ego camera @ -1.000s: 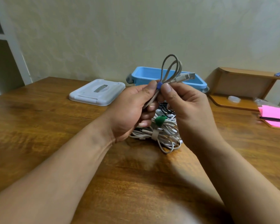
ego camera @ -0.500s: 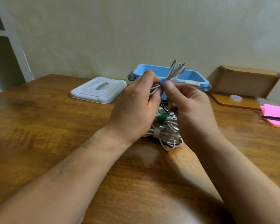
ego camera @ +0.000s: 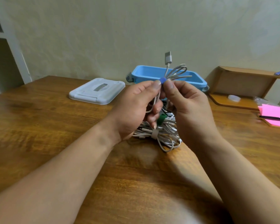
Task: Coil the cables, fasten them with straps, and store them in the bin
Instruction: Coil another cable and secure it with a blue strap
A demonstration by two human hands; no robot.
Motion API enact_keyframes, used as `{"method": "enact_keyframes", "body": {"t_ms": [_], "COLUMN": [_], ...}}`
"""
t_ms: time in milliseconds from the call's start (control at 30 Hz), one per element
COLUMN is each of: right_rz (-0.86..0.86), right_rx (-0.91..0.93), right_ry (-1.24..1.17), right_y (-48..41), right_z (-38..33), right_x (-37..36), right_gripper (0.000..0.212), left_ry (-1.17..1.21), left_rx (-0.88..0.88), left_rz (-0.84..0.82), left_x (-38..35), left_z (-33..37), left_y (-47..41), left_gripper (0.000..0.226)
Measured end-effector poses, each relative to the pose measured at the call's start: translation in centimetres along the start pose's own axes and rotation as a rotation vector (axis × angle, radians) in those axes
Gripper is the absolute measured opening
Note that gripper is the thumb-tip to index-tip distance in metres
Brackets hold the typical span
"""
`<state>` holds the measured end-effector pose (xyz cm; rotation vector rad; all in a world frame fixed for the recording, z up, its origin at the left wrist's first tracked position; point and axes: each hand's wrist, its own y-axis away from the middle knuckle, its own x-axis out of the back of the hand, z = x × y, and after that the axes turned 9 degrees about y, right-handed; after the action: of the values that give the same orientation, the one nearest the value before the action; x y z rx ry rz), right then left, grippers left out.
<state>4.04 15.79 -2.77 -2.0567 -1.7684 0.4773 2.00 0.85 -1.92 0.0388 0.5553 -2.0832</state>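
Note:
Above the table I hold a coiled grey cable, its USB plug pointing up. A blue strap wraps its middle. My left hand grips the lower loops, its thumb against the strap. My right hand pinches the strap from the right. Under both hands lies a pile of white cables, one bundle bound by a beige strap and another by a green strap. The open blue bin stands behind, near the wall.
The bin's white lid lies on the wooden table to the left. A brown cardboard shelf sits at the right, with pink notes and a pen in front of it. A white shelf unit stands at far left.
The cable bundle has turned in my fingers: the USB plug, which pointed right, now sticks straight up. My left thumb has shifted onto the blue strap.

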Motion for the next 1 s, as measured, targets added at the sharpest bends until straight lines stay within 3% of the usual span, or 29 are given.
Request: {"method": "enact_keyframes", "body": {"t_ms": [133, 300, 400, 567, 767, 1000], "right_rz": [-0.134, 0.039, 0.069, -0.029, -0.058, -0.122], "right_rx": [-0.092, -0.017, -0.023, -0.032, -0.018, -0.047], "right_ry": [-0.118, -0.018, -0.01, -0.055, -0.026, -0.044], "right_y": [0.0, 0.0, -0.3, -0.3, -0.4, -0.5], "right_z": [-0.3, -0.1, 0.4, 0.4, 0.2, -0.2], "right_x": [0.2, 0.6, 0.7, 0.4, 0.7, 1.0], "right_gripper": [0.027, 0.028, 0.02, 0.02, 0.019, 0.027], "left_ry": [0.138, -0.402, -0.505, -0.314, 0.11, 0.246], "left_rx": [0.139, -0.143, -0.238, -0.166, 0.03, 0.199], "left_rz": [-0.061, 0.08, 0.126, 0.214, 0.1, 0.005], "left_x": [-0.1, -0.1, 0.1, -0.1, -0.3, -0.2], "left_z": [0.4, -1.0, -1.5, -0.7, 0.1, 0.6], "left_y": [0.2, 0.1, 0.0, -0.1, 0.1, 0.1], "left_gripper": [0.036, 0.031, 0.018, 0.021, 0.02, 0.024]}}
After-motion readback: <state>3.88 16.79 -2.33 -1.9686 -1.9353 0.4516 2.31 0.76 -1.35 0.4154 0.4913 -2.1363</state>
